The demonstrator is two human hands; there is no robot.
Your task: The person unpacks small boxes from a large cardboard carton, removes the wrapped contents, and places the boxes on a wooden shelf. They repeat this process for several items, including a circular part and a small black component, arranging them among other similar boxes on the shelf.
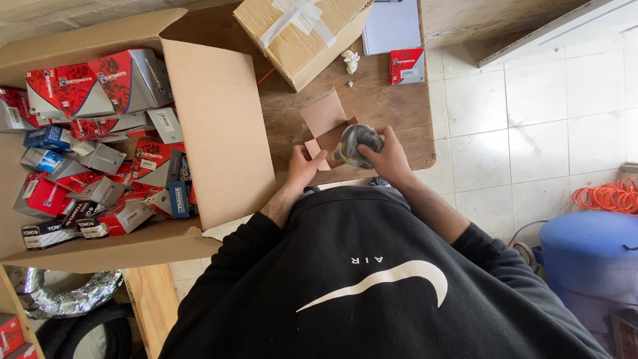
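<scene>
— While the left hand (302, 167) lay on the tabletop (385, 106), what did its fingers do?
— They pinched a flap of the small open carton (325, 126), closed on the cardboard at its lower left corner.
— And where was the round part?
— The round wrapped part (357, 143) sat just right of that flap, over the carton's mouth, near the front edge of the tabletop.
— Which hand had it?
— The right hand (387, 158) did. Its fingers were curled tight on the part's right side, so the carton lay to the left of it and a little beyond.
— Any long axis?
— None I could tell; it looked roundish. The left hand was nearer the carton, the right nearer the part.
</scene>
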